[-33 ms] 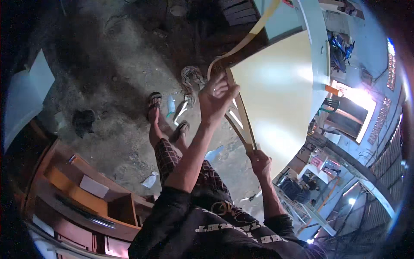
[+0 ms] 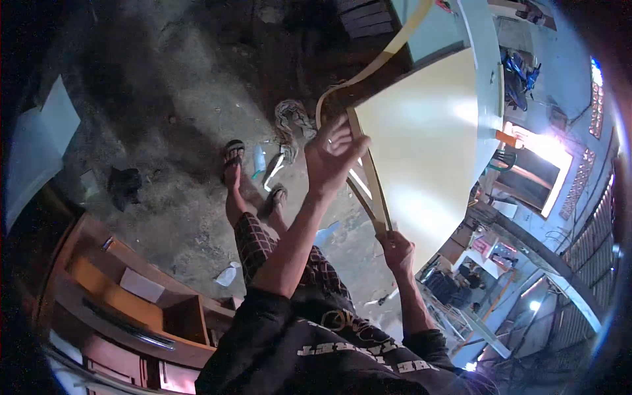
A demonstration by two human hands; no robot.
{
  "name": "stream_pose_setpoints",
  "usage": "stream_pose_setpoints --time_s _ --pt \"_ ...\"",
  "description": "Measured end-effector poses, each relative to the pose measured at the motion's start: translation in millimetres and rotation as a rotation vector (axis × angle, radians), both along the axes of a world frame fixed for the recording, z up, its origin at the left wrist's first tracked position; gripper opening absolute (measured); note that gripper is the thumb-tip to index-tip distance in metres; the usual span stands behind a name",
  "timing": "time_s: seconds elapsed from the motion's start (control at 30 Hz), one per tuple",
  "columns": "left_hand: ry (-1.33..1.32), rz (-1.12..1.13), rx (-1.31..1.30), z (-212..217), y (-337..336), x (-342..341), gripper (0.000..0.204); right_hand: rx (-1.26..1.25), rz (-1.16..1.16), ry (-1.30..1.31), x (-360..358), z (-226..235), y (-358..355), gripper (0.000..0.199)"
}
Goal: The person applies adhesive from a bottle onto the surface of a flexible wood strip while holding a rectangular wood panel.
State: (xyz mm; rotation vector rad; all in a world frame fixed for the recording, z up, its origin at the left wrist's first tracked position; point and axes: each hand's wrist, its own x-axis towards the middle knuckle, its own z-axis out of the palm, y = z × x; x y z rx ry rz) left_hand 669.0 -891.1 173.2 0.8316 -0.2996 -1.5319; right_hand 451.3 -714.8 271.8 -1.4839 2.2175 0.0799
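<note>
We wear a black shirt [image 2: 329,349] with pale lettering, checked shorts [image 2: 260,243], dark sandals [image 2: 232,155], and a ring [image 2: 330,140].

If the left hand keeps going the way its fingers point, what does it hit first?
Probably the pale edge strip on the cream panel; the left hand already looks to be at its edge, though depth is unclear.

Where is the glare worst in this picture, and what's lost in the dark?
Head view: glare blows out the doorway at right and washes the cream panel; the floor at upper left sinks into shadow; fisheye bends edges near the rim.
</note>
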Motion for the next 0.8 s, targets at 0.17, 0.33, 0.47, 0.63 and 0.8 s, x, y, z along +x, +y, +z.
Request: stream_pose_setpoints --time_s 0.17,0.33,0.47,0.63,0.8 --pt "-0.064 0.153 0.042 -9 -5 -14 0.034 0.085 -0.036 0.022 4 -3 -10 0.017" --pt "-0.108 0.250 0.052 -9 -10 -26 0.030 0.115 -0.042 0.016 -2 -3 -10 0.013" --pt "-0.101 0.263 0.097 -6 -10 -28 0.029 0.111 -0.043 -0.015 -3 -3 -11 0.015" --pt "-0.156 0.308 0.137 -5 -12 -33 0.028 0.119 -0.013 -0.008 -1 -4 -13 0.018" --pt "-0.078 0.273 0.122 -5 -14 -30 0.023 0.123 0.075 0.139 4 -1 -5 0.019"
